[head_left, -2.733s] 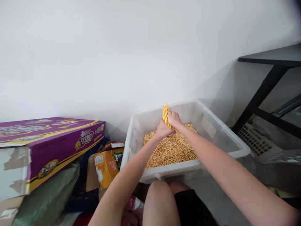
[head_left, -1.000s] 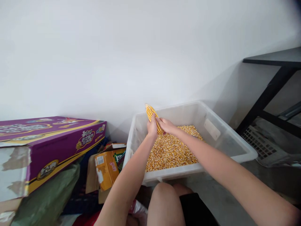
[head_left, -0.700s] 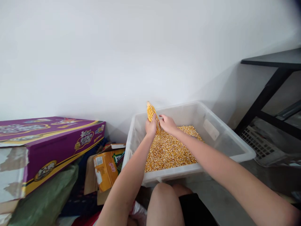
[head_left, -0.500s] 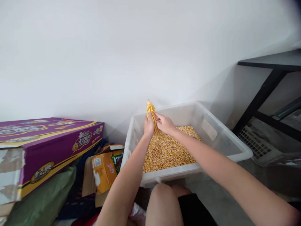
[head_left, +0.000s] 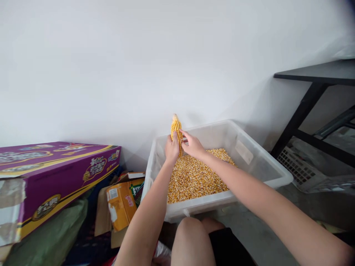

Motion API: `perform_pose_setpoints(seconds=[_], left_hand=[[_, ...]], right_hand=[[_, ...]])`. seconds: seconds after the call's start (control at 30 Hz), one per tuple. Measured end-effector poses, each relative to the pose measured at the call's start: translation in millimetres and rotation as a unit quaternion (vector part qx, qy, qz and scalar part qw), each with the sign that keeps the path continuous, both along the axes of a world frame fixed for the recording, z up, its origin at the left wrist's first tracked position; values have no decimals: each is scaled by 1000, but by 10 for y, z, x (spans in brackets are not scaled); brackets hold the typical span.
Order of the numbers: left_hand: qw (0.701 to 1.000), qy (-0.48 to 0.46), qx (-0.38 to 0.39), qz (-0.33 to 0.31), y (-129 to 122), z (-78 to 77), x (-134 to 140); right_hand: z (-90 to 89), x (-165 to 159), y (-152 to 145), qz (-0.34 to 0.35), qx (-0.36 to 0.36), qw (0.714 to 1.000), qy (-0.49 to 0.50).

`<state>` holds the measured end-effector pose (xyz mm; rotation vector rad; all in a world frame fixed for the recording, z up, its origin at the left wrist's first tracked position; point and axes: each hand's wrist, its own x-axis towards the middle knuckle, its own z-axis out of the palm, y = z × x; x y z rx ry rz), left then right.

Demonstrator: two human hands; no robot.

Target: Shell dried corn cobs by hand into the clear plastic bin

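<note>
My left hand (head_left: 172,149) is closed around the lower part of a yellow ear of corn (head_left: 175,127), its thumb lying along the front. The ear stands nearly upright with its pale tip at the top, and kernels cover the side facing me. From the right, my right hand (head_left: 193,146) reaches to the ear with its index finger stretched out and fingers apart, fingertips against the kernels. Below both hands, loose corn kernels (head_left: 194,181) lie in a heap inside a translucent white plastic bin (head_left: 215,199). The ear's lower end is partly hidden by the hands.
A purple carton (head_left: 69,173) stands at the left, beside an opened orange box (head_left: 122,205) and a green sack (head_left: 52,232). A black-framed table (head_left: 316,74) and a white basket (head_left: 299,168) are at the right. A white wall (head_left: 138,66) rises behind the bin.
The ear has tilted slightly more upright and sits a little higher and further left in view. My right index finger is straighter against it. The whole view has shifted slightly.
</note>
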<state>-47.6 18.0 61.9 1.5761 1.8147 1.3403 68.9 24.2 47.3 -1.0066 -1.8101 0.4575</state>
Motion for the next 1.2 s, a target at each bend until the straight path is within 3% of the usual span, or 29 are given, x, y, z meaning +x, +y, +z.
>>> perform_pose_setpoints(seconds=[0.33, 0.57, 0.7, 0.8, 0.93, 1.07, 1.2], left_hand=[[999, -35, -6, 7, 12, -73, 17], [999, -3, -48, 8, 39, -175, 40], [997, -15, -69, 10, 103, -237, -6], [998, -26, -56, 7, 137, -251, -25], [999, -41, -8, -16, 129, -236, 17], [996, -78, 25, -39, 89, -216, 91], [991, -127, 4, -33, 82, -193, 86]], right_hand=[[101, 22, -62, -28, -97, 994, -32], [4, 50, 11, -71, -71, 991, -88], [-89, 38, 98, -56, -171, 983, -28], [-145, 4, 135, -17, -305, 948, 83], [-171, -71, 109, 87, -435, 869, 219], [-167, -138, 46, 159, -463, 823, 289], [-154, -200, -32, 192, -445, 816, 316]])
